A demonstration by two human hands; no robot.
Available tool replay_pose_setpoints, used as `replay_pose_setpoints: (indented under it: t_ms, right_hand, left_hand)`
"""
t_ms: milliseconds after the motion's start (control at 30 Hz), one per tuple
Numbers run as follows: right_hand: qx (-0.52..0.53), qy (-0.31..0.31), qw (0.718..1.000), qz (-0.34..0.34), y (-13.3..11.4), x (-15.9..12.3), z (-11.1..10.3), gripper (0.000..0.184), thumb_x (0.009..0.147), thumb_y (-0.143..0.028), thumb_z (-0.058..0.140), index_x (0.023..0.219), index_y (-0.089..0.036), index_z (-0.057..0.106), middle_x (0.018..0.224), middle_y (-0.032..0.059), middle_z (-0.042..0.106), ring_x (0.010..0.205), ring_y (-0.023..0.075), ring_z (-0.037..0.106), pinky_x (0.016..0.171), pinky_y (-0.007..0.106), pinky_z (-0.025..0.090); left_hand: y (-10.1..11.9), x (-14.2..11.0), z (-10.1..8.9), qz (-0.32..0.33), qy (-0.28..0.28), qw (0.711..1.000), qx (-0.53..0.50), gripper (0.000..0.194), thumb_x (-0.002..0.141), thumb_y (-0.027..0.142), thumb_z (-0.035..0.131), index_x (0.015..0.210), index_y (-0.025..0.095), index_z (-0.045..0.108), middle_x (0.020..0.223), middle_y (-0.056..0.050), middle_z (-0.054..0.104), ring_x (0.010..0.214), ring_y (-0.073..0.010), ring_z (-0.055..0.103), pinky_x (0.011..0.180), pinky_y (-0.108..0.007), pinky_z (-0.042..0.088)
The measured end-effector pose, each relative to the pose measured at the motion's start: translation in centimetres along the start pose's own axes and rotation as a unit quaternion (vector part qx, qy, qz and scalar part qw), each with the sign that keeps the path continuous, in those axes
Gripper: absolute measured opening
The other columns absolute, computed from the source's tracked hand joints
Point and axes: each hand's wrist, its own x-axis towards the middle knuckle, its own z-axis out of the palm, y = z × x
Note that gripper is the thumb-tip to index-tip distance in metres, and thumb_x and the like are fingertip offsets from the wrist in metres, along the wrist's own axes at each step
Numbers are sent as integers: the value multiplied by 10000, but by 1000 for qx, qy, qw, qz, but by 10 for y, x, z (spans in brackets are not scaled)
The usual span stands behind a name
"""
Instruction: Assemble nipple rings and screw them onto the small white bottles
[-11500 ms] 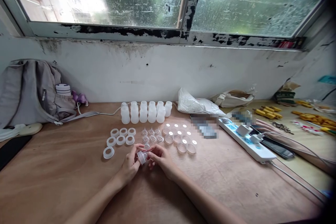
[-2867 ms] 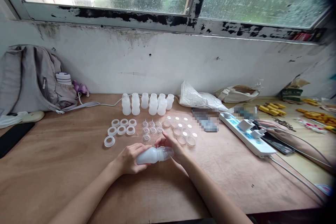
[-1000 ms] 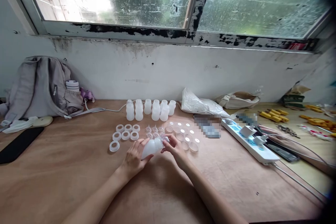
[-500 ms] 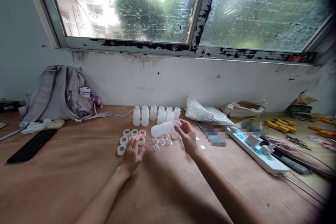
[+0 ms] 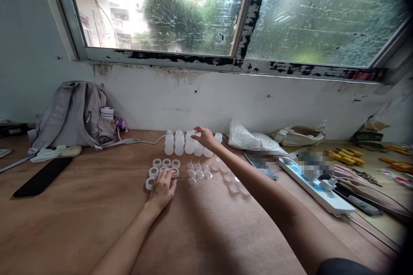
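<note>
Small frosted white bottles stand in rows at the back; the two at the left, such as this bottle (image 5: pixel 169 144), carry clear tops. My right hand (image 5: pixel 204 136) reaches over the rows, thumb and fingers closed at the top of the third front bottle (image 5: pixel 189 145). My left hand (image 5: pixel 161 187) lies low on the table with fingers stretched over a group of white screw rings (image 5: pixel 157 163), touching some and partly hiding them. Several clear teats with flanges (image 5: pixel 192 181) sit in rows right of the rings. Clear round caps (image 5: pixel 233 187) lie farther right, partly behind my right forearm.
A grey backpack (image 5: pixel 72 114) and a dark phone-shaped slab (image 5: pixel 43 177) are at the left. A white plastic bag (image 5: pixel 244 134), a power strip (image 5: pixel 318 187) with plugs and cables, and yellow parts (image 5: pixel 348 156) occupy the right. The wall and window stand behind the table.
My right hand has carried the tilted bottle back and left to the row, where it now stands upright. My left hand has lowered slightly onto the rings.
</note>
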Motion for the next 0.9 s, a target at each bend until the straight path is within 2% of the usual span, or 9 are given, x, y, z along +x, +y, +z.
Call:
replay_pose_setpoints:
  t_ms: [167,333,467,633,767,833,900]
  right_hand:
    - [-35,-30,999,18,6,8,13,282,702,-304,642,958,-210,569,887,67,633,908,256,511,743,356,358]
    - [-40,-35,998,21,6,8,19,338,727,-305,620,1036,-203,528,950,81,629,949,264,504,779,378,346]
    - [-28,-39,999,21,6,6,21,360,729,-319,615,1050,-187,522,976,94,628,967,270,507,804,393,345]
    - [14,-46,999,23,10,-2,22,379,752,-345,574,1091,-184,515,986,96,628,948,233,542,782,343,391]
    - [46,-16,999,16,10,-11,20,463,729,-291,586,1163,-184,462,1052,103,597,1039,250,489,844,376,366]
    - [64,13,998,3,6,-21,17,410,746,-261,555,1142,-193,472,1093,100,570,1084,254,445,872,392,342]
    - [85,38,996,-11,0,-40,14,286,783,-243,495,1065,-195,515,1064,97,571,1046,245,459,848,386,354]
  left_hand:
    - [-2,2,-2,-9,-14,1000,16,236,788,174,472,1015,166,536,1007,-91,557,979,-242,501,824,-406,428]
    - [-3,3,-3,-7,-30,999,34,229,784,182,470,998,172,550,985,-86,572,963,-239,508,821,-401,422]
    - [-3,3,-3,-5,-32,998,59,250,772,178,477,1009,178,556,992,-91,574,971,-247,505,842,-417,398]
    - [-13,6,-11,-19,-43,997,62,283,771,197,494,1049,203,550,1029,-89,564,986,-253,499,846,-420,390]
    - [-33,10,-23,-32,-68,996,49,251,785,235,491,1028,209,550,987,-56,577,914,-210,538,801,-345,430]
    - [-42,12,-31,-41,-67,995,55,233,775,277,511,992,206,560,967,-56,569,895,-210,547,777,-334,438]
    - [-46,12,-39,-67,-64,993,76,249,751,342,538,954,201,561,956,-61,546,901,-223,544,770,-340,435]
